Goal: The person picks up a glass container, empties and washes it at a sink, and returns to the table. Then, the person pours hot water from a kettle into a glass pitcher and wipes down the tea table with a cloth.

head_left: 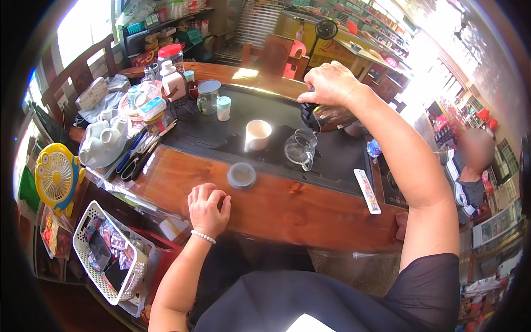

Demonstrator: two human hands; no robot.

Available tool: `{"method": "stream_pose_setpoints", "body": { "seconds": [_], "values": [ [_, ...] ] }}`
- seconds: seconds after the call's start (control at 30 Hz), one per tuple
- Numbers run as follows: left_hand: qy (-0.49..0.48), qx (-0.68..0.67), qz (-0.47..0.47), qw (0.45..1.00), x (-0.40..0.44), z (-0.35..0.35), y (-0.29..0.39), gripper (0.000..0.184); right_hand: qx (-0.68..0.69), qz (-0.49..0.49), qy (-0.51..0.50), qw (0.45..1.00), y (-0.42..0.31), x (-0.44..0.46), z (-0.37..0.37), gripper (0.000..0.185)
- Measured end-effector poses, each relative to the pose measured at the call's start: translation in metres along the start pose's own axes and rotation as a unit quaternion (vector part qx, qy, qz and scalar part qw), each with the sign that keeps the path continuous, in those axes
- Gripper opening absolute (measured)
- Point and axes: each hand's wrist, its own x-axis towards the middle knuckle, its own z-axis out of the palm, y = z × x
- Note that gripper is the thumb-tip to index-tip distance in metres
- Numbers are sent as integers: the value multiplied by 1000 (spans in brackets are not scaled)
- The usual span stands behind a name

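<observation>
My right hand (333,86) is wrapped round the black handle of a shiny kettle (333,119), whose spout side is tilted down just above a clear glass pitcher (301,148). To the left of the pitcher stands a white cup (258,135) on the dark tray (232,138). My left hand (209,209) rests on the wooden table edge, its fingers loosely curled and apart, holding nothing. A round grey-rimmed lid (241,175) lies beside it on the wood. Behind the cup are a small white jar (223,108) and a glass mug (208,97).
A bowl of white cups (102,143), scissors (131,165) and pens lie at the left. A yellow fan (55,174) and a white basket (105,282) are nearer. A white strip (367,191) lies right. Another person (469,171) is at the far right.
</observation>
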Motion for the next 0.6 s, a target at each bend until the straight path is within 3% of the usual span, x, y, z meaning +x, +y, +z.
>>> {"method": "stream_pose_setpoints", "body": {
  "seconds": [0.23, 0.33, 0.5, 0.6],
  "values": [
    [-10, -2, -6, 1000, -1, -1, 1, 10, 28, 4, 22, 999, 0, -2, 0, 45],
    [-16, -1, -13, 1000, -1, 0, 1, 10, 101, 54, 45, 992, 21, -3, 13, 45],
    [-20, 4, -15, 1000, -2, 1, 0, 11, 311, 173, 89, 930, 88, -35, 60, 49],
    [-18, 15, -14, 1000, -1, 2, 1, 11, 458, 282, 88, 838, 134, -74, 101, 46]
  ]
}}
